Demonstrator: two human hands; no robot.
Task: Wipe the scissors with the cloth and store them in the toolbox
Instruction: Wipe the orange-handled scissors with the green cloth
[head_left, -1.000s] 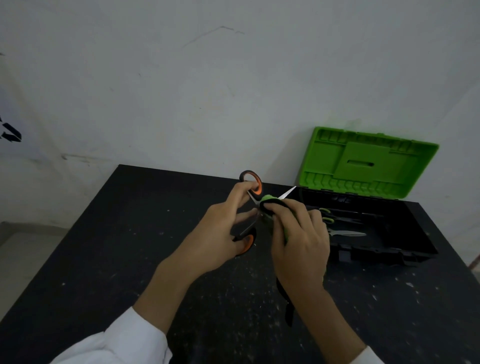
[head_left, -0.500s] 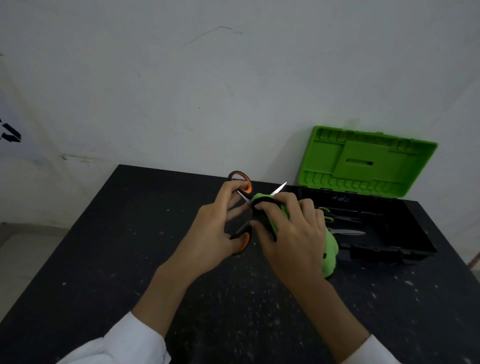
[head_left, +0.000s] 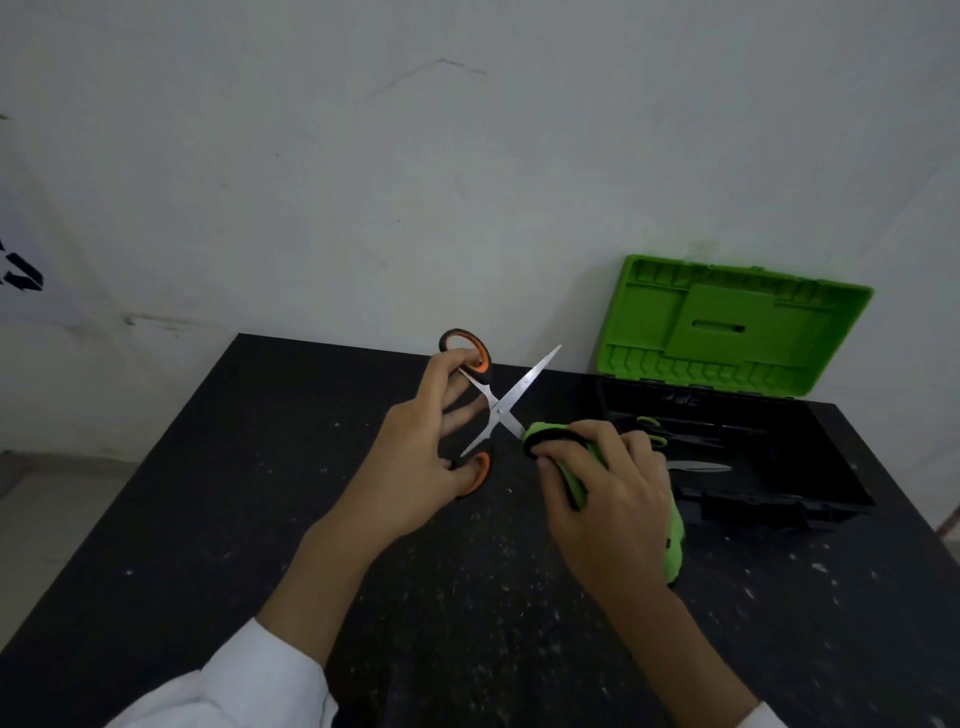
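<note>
My L hand (head_left: 415, 462) hooks the scissors (head_left: 501, 410) by the loops, blades spread above table (head_left: 260, 467); R hand (head_left: 613, 499) pinches cloth (head_left: 543, 432) round lower blade. Best pull toward tip, thumb off edge; toolbox (head_left: 727, 332) open at right

no text I can read from here, black marks (head_left: 22, 270) on wall (head_left: 467, 182) at left edge of frame, cut off, illegible

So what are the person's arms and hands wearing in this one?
The left hand and right hand are bare: no gloves, rings or watch show. A white left sleeve ends partway up the forearm; a white right sleeve just shows at the bottom edge.
</note>
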